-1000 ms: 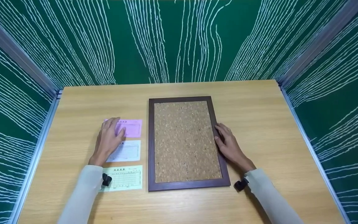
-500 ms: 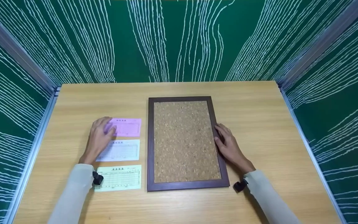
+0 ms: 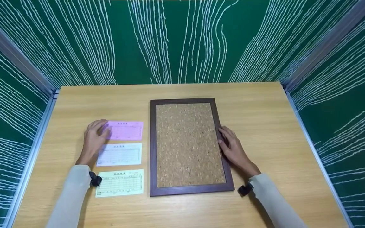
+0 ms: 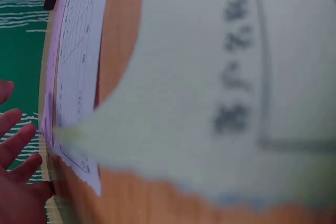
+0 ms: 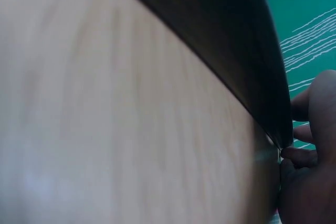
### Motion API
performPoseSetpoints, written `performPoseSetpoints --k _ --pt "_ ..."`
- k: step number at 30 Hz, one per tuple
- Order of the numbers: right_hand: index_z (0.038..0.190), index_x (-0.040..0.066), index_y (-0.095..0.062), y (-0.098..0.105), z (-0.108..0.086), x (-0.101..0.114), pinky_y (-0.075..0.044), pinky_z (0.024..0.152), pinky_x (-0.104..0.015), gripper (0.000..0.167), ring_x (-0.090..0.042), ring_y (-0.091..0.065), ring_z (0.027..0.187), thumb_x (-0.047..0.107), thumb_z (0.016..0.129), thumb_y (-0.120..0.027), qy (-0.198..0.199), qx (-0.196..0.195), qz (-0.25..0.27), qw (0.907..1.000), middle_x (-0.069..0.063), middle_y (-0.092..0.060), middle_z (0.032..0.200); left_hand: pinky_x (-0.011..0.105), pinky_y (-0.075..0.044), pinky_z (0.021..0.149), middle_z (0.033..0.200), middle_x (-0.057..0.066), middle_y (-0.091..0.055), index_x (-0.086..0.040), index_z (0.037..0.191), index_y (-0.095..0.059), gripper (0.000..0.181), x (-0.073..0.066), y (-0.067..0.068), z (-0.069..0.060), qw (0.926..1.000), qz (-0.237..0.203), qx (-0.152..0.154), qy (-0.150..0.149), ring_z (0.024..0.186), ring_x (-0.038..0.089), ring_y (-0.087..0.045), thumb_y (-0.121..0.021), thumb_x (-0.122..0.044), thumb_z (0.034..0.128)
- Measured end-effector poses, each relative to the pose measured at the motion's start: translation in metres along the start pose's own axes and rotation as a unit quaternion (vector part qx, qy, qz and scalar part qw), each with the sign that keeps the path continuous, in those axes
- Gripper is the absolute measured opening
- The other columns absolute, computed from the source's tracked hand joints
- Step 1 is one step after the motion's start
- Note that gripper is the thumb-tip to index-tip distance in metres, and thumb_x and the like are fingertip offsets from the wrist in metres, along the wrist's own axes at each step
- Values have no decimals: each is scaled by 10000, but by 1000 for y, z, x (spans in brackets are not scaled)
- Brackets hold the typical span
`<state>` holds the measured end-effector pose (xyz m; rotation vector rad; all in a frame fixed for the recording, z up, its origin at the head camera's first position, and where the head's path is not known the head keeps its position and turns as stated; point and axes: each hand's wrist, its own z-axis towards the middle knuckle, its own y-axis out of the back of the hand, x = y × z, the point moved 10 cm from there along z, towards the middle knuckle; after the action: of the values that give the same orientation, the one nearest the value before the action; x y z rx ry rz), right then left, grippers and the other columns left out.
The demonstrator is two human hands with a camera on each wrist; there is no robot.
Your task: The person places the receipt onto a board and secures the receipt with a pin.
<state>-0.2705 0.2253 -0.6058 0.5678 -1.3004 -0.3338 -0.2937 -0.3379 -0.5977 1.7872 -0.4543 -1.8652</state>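
Observation:
A cork board in a dark frame [image 3: 185,144] lies flat on the wooden table. To its left, a pink slip [image 3: 126,130], a white slip [image 3: 119,154] and a green slip [image 3: 120,183] lie in a column. The left hand [image 3: 93,139], fingers loosely bent, touches the left end of the pink slip; the left wrist view shows the fingers [image 4: 18,145] spread beside its corner, with the green slip [image 4: 199,87] close and blurred. The right hand [image 3: 236,150] rests against the right edge of the frame, fingertips on it; the right wrist view also shows this hand [image 5: 310,161] by the dark frame [image 5: 226,30].
Green panels [image 3: 138,41] with white wavy lines stand behind the table [image 3: 201,212] and at both sides, joined by metal posts. A small black device [image 3: 95,179] sits on the left wrist, another [image 3: 245,189] on the right.
The left hand has moved left from over the pink slip to its left end, uncovering more of the pink and white slips. The right hand has stayed at the frame.

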Motion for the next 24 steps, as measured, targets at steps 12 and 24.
performPoseSetpoints --k 12,24 --pt "1615 -48 -486 -3 1 -2 -205 1320 -656 519 -465 -264 1639 49 1117 -592 -154 102 71 9998 -287 -364 1726 484 -251 1348 1599 174 -585 18 1467 -672 428 17 14 11 9986 -473 -181 130 1632 343 -328 -729 -99 1059" --pt "1621 -40 -483 -2 -1 -6 -204 1328 -636 515 -437 -254 1650 54 1123 -577 -248 160 131 9995 -276 -342 1741 491 -200 1362 1642 157 -550 28 1472 -660 448 25 17 19 9988 -409 168 222 1656 336 -280 -751 -101 1053"
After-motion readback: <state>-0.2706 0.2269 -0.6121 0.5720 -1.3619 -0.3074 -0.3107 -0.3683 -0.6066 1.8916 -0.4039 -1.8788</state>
